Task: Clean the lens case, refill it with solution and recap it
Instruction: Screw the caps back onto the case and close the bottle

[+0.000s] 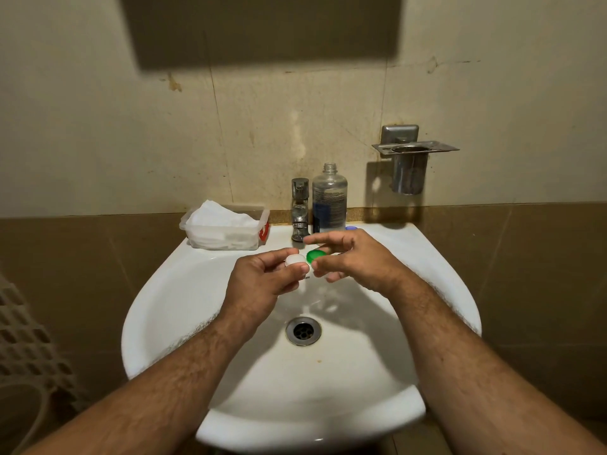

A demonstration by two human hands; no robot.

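Position: lens case [303, 262] held in the air over the sink [184, 290], in front of the tap [300, 208], so drips would fall into the basin.
Left hand [262, 280]: fingers curled round the white end of the case, thumb on top; holds it steady.
Right hand [348, 257]: thumb and lower fingers pinch the green cap [316, 255]; index finger stretched forward, clear of it. Reads as a twisting grip; whether the cap is going on or coming off cannot be told.
Case appearance: small, pale translucent body, one white cap side, one green cap side set just beside it. Wells hidden by the fingers; fill level cannot be told.
Solution bottle [329, 198]: upright on the back ledge of the sink, just right of the tap, neck open, some liquid in the lower part. A small blue cap [351, 228] lies at its foot, probably the bottle's own.
Tissues [216, 215]: white, in a clear plastic box [223, 236] on the left of the ledge, within reach for drying.
Tap: no water seen running.
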